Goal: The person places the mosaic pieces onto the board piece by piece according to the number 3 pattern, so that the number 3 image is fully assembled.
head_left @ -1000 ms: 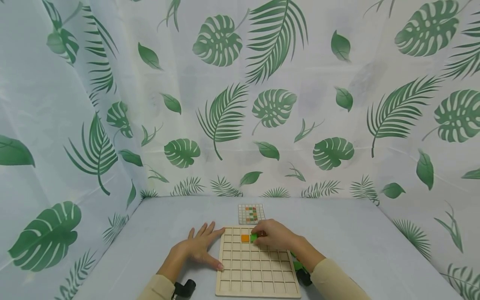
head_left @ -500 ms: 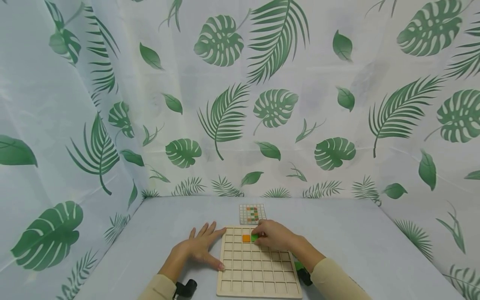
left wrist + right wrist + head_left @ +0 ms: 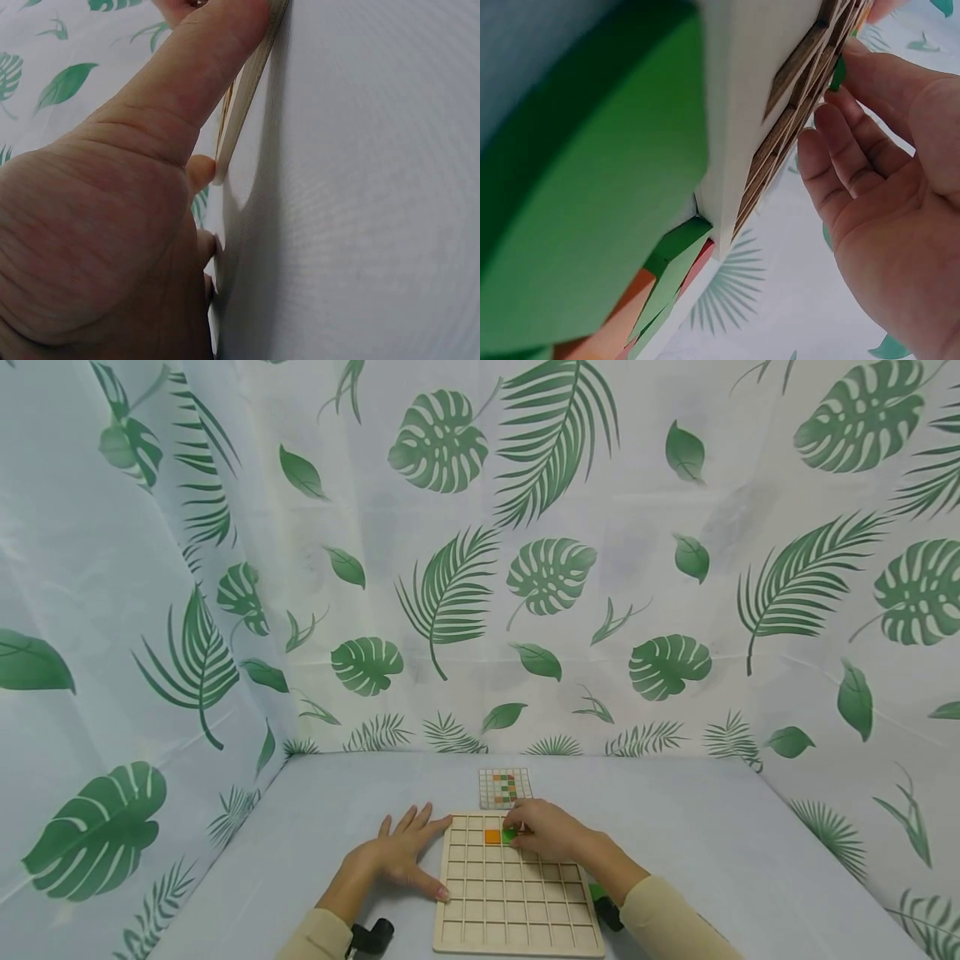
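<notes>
My left hand (image 3: 401, 858) lies spread at the left side of a pale wooden grid board (image 3: 517, 893). Its thumb and index finger touch the board's edge; the left wrist view shows the thumb (image 3: 217, 60) against it. Over the board's far part, my right hand (image 3: 551, 829) pinches a small green tile (image 3: 508, 835) between thumb and fingertips. That tile is at the cell just right of an orange tile (image 3: 492, 837). In the right wrist view the green tile (image 3: 838, 75) shows at the fingertips, partly hidden; whether it is fully seated I cannot tell.
Behind the board lies a small pattern card (image 3: 505, 787) with a coloured grid. Loose green, orange and red pieces lie along the board's right side, such as a large green piece (image 3: 622, 187) close to the right wrist camera. A leaf-print cloth (image 3: 465, 568) hangs behind the table.
The head view has shifted slightly. Both hands keep nearly the same place on the board, and the right hand still pinches the green tile beside the orange one.
</notes>
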`<state>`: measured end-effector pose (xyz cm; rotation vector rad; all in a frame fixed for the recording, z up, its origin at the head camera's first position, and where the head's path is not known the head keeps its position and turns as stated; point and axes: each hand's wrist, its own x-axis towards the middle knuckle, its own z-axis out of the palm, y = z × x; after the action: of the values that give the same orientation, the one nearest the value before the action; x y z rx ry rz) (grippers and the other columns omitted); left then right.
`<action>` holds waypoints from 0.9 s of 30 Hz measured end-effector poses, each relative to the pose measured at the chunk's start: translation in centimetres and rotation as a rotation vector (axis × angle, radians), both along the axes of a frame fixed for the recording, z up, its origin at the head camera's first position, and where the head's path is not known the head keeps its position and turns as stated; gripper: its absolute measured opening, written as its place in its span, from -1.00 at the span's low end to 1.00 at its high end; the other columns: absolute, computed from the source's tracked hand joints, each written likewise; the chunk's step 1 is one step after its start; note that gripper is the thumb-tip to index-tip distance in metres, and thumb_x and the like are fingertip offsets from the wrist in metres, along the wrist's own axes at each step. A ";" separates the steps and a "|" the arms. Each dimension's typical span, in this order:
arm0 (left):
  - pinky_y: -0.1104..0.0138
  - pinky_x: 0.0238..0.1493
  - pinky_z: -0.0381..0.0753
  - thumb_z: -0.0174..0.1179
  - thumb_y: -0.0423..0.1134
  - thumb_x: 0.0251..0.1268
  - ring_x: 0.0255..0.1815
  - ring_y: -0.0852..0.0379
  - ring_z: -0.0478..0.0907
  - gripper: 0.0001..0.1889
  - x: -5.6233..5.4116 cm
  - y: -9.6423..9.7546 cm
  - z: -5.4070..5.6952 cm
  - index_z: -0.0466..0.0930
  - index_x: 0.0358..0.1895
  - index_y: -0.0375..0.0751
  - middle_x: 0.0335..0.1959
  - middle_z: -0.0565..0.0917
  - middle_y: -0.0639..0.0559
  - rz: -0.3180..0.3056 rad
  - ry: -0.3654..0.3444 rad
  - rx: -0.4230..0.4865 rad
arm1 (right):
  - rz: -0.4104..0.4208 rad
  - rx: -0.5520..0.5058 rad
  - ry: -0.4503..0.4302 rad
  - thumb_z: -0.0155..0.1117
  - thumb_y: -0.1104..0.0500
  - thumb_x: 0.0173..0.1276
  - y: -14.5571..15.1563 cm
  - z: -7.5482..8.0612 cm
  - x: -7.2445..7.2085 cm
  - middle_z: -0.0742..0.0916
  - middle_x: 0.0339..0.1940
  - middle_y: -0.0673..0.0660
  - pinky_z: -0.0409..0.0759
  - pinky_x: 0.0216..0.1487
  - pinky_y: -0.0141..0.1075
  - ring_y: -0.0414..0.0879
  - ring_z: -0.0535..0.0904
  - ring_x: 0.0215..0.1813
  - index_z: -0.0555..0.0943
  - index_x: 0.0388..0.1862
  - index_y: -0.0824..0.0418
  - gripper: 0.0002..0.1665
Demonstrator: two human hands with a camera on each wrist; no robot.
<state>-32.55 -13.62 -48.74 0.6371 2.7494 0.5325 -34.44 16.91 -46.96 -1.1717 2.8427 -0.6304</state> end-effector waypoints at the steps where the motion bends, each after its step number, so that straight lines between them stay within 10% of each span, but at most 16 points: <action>1: -0.44 0.59 -0.32 0.53 0.51 -0.26 0.76 -0.29 -0.23 0.32 0.0 0.0 0.0 0.12 0.67 0.19 0.75 -0.08 -0.19 0.001 -0.001 0.001 | 0.000 -0.001 0.002 0.48 0.23 0.37 0.0 0.0 0.0 0.74 -0.17 0.02 0.64 -0.15 -0.33 -0.22 0.58 -0.20 0.80 -0.07 0.16 -0.83; 27: -0.45 0.58 -0.33 0.53 0.50 -0.25 0.75 -0.31 -0.24 0.32 0.0 0.0 0.1 0.11 0.68 0.18 0.75 -0.09 -0.20 -0.004 -0.005 0.006 | -0.041 -0.127 -0.078 0.38 0.19 0.47 1.2 0.3 0.3 0.76 -0.03 0.14 0.65 -0.17 -0.32 -0.23 0.60 -0.15 0.73 0.15 0.29 -0.67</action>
<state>-32.55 -13.60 -48.62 0.6416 2.7426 0.5405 -34.13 18.12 -46.62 -1.0803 2.8053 -0.8502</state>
